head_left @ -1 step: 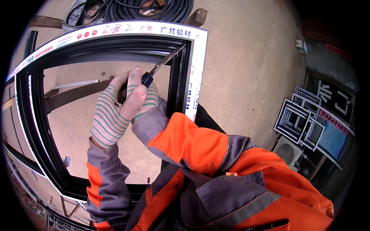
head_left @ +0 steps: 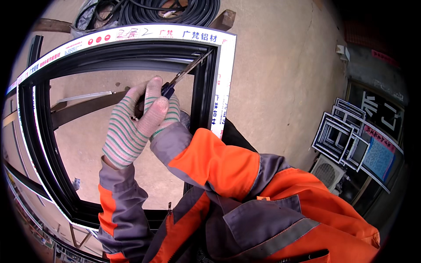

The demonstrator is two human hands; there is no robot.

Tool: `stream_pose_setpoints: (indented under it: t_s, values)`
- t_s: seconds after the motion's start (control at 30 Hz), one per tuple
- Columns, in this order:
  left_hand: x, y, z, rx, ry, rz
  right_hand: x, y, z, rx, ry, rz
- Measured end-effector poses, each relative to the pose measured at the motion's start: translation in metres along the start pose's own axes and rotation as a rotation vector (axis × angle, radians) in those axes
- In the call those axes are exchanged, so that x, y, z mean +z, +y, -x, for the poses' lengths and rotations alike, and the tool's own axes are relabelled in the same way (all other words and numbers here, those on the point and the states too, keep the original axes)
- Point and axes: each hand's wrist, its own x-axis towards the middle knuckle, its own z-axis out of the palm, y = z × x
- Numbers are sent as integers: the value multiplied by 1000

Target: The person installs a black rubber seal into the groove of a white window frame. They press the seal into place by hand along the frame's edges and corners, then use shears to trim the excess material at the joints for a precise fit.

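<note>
My left hand [head_left: 133, 116], in a striped knit glove, is closed and cupped over my right hand [head_left: 172, 115], gloved alike and partly hidden behind it. From between them points a hand tool with a dark blue handle [head_left: 167, 90] and a long thin metal shaft [head_left: 188, 70]. Its kind cannot be made out. The far end of the shaft lies at the upper right inner corner of a black window frame [head_left: 201, 94]. White printed protective film [head_left: 226, 74] covers the frame's outer edge. How the fingers sit on the handle is mostly hidden.
Coiled black rubber strip [head_left: 171, 15] and a wooden block [head_left: 224, 19] lie beyond the frame. A wooden beam [head_left: 83, 107] shows through its opening. Smaller window frames [head_left: 335, 133] and an outdoor air-conditioner unit [head_left: 328, 172] stand at the right.
</note>
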Motion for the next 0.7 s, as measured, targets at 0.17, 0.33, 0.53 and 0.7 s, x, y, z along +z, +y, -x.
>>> stream_pose_setpoints:
  t_s: [0.17, 0.33, 0.53, 0.7]
  values:
    - [-4, 13, -11, -89, -142, -122, -17, 15, 4, 31, -106, 155]
    - [-12, 14, -19, -74, -198, -231, -19, 28, -5, -27, -152, 489]
    - [-7, 7, -23, 14, -183, -251, -22, 46, -11, -149, -138, 941]
    - [-2, 3, -23, 108, -135, -279, -22, 59, -14, -249, -127, 1226]
